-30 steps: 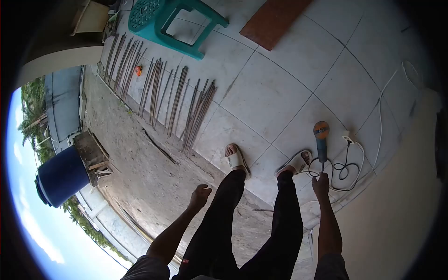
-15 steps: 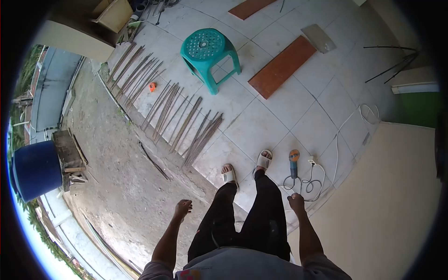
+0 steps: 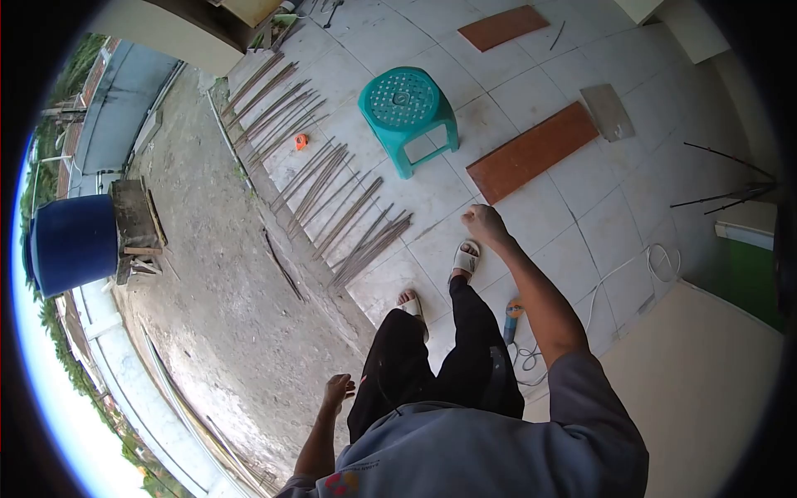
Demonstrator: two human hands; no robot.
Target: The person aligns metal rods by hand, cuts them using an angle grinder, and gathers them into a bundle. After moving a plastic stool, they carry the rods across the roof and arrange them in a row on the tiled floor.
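Note:
My right hand (image 3: 484, 224) is raised in front of me, its fingers curled into a fist, with no object showing in it. In the picture it lies just below the near end of a reddish-brown board (image 3: 535, 152), apart from it. My left hand (image 3: 339, 390) hangs beside my left thigh. Its fingers are loosely bent and slightly apart, and it holds nothing visible. A teal plastic stool (image 3: 404, 104) stands on the tiles ahead. Thin rods (image 3: 349, 216) lie in several groups along the floor's left edge. An orange tape measure (image 3: 301, 142) sits among them.
A blue and orange corded power tool (image 3: 511, 322) rests by my right leg, its cable looping toward the wall. Another board (image 3: 502, 27) and a grey flat piece (image 3: 608, 113) lie farther off. A black stand (image 3: 730, 195) is at right. A blue barrel (image 3: 75, 246) stands left, beyond bare ground.
My right hand has swung up and forward from beside the power tool. My left hand has dropped lower, closer to my thigh. The view has shifted, moving the floor objects rightward.

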